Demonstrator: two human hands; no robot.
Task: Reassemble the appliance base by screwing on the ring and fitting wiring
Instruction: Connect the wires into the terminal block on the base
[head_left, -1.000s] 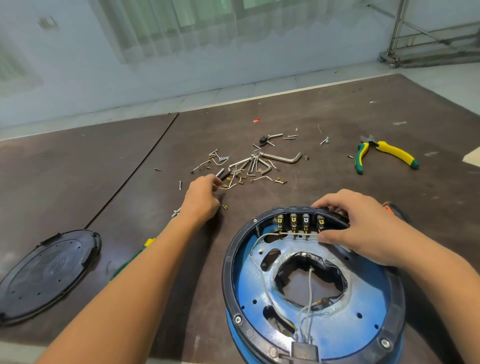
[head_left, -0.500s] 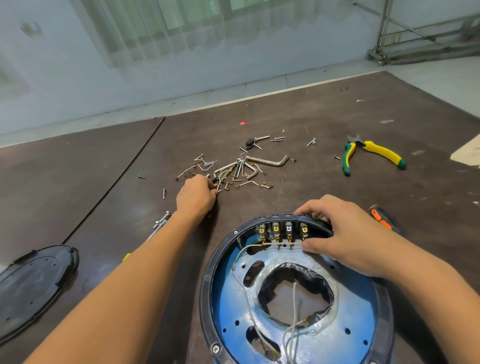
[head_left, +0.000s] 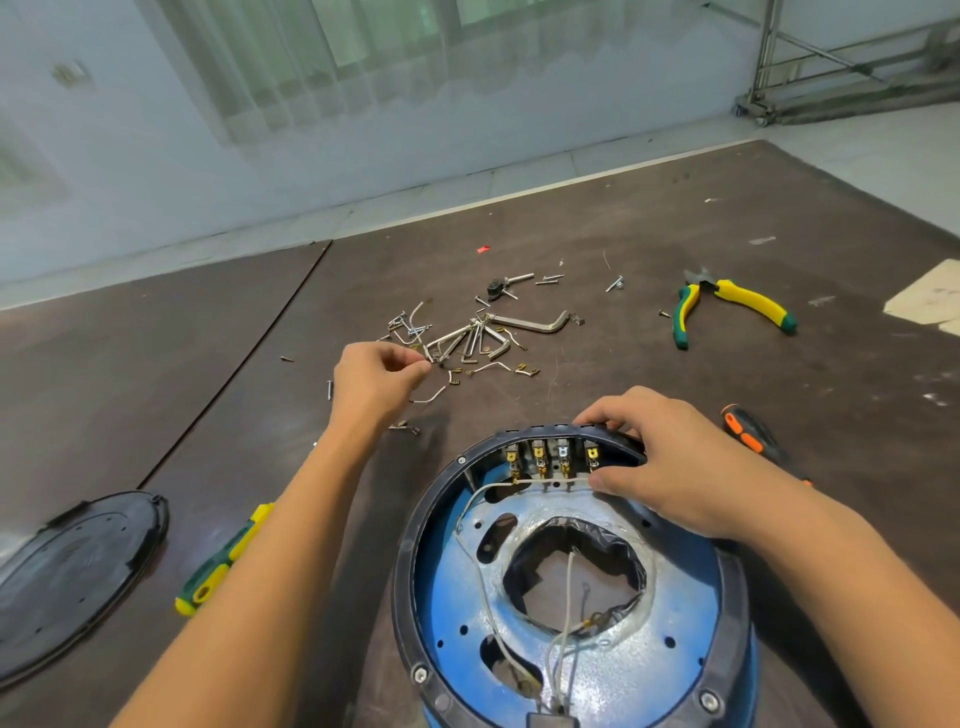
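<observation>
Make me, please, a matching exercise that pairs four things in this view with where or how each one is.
Things:
1. pliers
2. black lid
3. right hand
4. yellow-green screwdriver

Places or states:
a. grips the far rim of the appliance base
b. lies flat at the left edge of the table
c. far right, handles spread apart
d. between lid and base

Pairs: 1-c, 2-b, 3-a, 4-d.

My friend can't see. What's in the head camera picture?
A person's right hand grips the rim of a round blue base with bare wires. Their left hand is at a pile of small metal parts on a dark table; pliers lie beyond.
</observation>
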